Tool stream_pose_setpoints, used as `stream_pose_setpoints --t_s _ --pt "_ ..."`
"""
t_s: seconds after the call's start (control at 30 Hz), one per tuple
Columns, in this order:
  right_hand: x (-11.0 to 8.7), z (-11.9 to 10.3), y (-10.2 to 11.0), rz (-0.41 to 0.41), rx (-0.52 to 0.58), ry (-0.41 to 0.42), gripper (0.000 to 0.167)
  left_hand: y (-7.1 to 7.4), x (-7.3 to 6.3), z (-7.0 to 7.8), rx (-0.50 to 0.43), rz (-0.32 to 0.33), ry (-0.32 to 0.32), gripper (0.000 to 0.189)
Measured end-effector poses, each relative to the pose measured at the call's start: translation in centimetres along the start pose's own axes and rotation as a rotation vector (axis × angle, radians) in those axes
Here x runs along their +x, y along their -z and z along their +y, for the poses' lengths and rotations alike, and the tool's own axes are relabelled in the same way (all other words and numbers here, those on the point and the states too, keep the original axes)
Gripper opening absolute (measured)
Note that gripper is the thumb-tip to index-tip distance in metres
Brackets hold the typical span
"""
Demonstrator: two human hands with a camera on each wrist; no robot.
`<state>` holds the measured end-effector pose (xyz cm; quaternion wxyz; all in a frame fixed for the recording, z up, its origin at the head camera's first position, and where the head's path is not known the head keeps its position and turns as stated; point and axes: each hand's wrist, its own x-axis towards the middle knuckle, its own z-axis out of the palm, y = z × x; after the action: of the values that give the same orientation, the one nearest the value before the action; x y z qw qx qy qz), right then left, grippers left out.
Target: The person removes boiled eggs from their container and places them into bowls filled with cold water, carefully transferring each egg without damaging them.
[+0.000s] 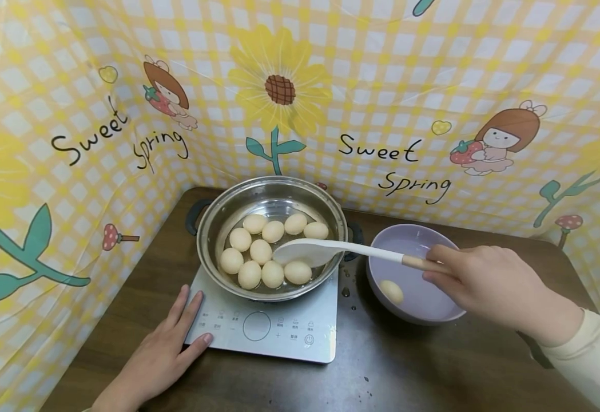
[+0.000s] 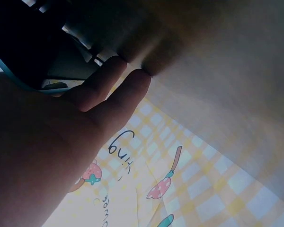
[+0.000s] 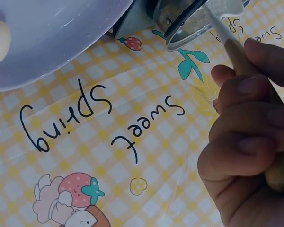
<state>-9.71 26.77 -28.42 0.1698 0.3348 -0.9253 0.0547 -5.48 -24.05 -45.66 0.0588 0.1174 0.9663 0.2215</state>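
Note:
My right hand (image 1: 490, 280) grips the wooden handle of a white spoon (image 1: 305, 250); in the right wrist view its fingers curl round the handle (image 3: 246, 66). The bowl of the spoon is down in a steel pot (image 1: 274, 296), among several pale eggs (image 1: 250, 274) lying in shallow water. Straight fingers of my left hand (image 1: 158, 349) rest at the left edge of a white induction cooker (image 1: 300, 343), under the pot. Close below my right hand stands a lilac bowl (image 1: 418, 229) with one egg (image 1: 391, 292) in it.
Black side handles (image 1: 195, 216) stick out from the pot. Water drops (image 1: 345, 292) lie on the dark wooden table (image 1: 351, 377) between cooker and bowl. A yellow checked cloth (image 1: 372, 68) hangs round the back and sides. Something dark (image 1: 533, 349) lies under my right wrist.

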Motion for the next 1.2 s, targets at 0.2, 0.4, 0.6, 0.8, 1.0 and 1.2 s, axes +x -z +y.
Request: stream_pose_setpoints --t_s 0.2,0.4,0.6,0.8,1.0,1.2 --pt "0.2 0.0 0.0 -0.058 0.033 -0.031 0.023 0.0 0.0 0.1 -0.002 0.008 0.002 0.081" --pt "0.6 0.0 0.1 -0.126 0.111 -0.055 0.019 0.0 0.0 0.0 0.0 0.016 -0.002 0.08" --pt "0.8 0.1 -0.1 -0.156 0.161 -0.039 0.016 -0.1 0.0 0.0 0.006 0.02 -0.009 0.08" --pt "1.4 0.2 -0.3 -0.204 0.31 -0.021 0.016 -0.1 0.0 0.1 0.002 0.02 -0.007 0.08" --pt "2.5 0.2 -0.5 -0.341 0.467 -0.092 0.011 -0.1 0.1 0.1 -0.001 0.012 0.0 0.081" --pt "3.6 0.1 -1.1 -0.487 0.605 -0.193 0.015 -0.1 0.1 0.0 0.0 0.013 -0.001 0.081"
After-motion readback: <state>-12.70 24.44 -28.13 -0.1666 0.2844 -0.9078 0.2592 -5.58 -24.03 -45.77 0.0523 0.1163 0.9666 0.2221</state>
